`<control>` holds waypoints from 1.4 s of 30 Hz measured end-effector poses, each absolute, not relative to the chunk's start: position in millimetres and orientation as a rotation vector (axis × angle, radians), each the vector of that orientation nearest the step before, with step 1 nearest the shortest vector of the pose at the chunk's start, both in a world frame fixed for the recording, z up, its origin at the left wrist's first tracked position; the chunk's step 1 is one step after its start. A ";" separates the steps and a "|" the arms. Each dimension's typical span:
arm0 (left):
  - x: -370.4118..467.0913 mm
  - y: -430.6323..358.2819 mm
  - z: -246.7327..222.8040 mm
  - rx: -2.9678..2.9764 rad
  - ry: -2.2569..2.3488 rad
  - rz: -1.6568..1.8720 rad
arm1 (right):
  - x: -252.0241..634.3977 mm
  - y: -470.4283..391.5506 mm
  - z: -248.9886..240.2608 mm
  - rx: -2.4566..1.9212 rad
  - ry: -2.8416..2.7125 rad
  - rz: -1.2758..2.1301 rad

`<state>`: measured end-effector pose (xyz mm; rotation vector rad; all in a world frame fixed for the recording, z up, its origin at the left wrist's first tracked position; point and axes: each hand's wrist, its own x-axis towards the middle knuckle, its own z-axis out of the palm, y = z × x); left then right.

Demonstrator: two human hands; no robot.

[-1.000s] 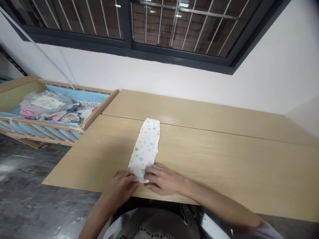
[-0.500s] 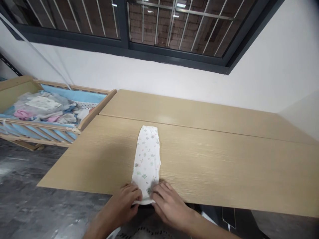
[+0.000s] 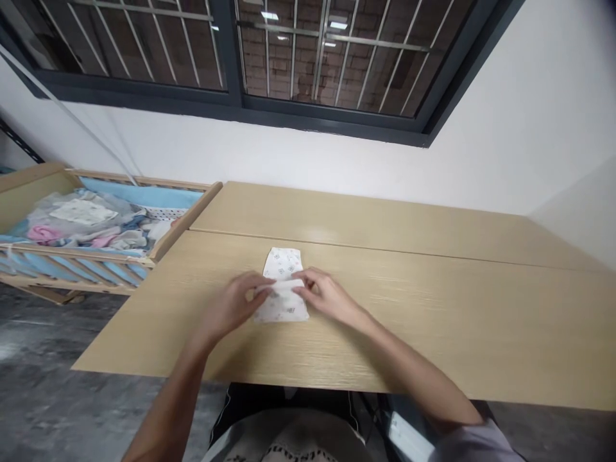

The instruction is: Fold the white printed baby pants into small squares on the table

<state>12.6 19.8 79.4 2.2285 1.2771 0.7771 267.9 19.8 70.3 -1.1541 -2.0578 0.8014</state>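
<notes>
A white printed cloth (image 3: 283, 311) lies on the wooden table, its lower part folded up over itself. My left hand (image 3: 243, 298) pinches the left end of the raised edge between thumb and fingers. On the other side, my right hand (image 3: 321, 292) pinches the right end of that edge. The cloth's narrow far end lies flat beyond both hands.
At the left stands a wooden crib (image 3: 161, 249) with blue lining, holding a pile of clothes (image 3: 86, 215). The table (image 3: 409, 308) reaches back to a white wall under a barred window. Its front edge is near my body.
Both hands have moved away from the table's front edge, carrying the cloth's near end up and over. The cloth now looks much shorter. The view has shifted slightly.
</notes>
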 end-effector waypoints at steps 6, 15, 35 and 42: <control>39.1 116.3 64.1 2.211 1.521 0.640 | 262.3 123.1 30.1 -1.342 -1.854 0.796; 73.0 161.2 32.9 2.233 1.741 0.487 | 257.2 170.4 -7.5 -1.659 -1.869 0.662; 93.1 -36.5 -19.8 2.573 1.936 0.042 | 222.8 89.1 -23.0 -0.449 -2.890 0.387; 85.8 -33.9 -14.3 2.559 1.882 0.116 | 228.8 120.9 -30.6 -0.694 -2.904 0.497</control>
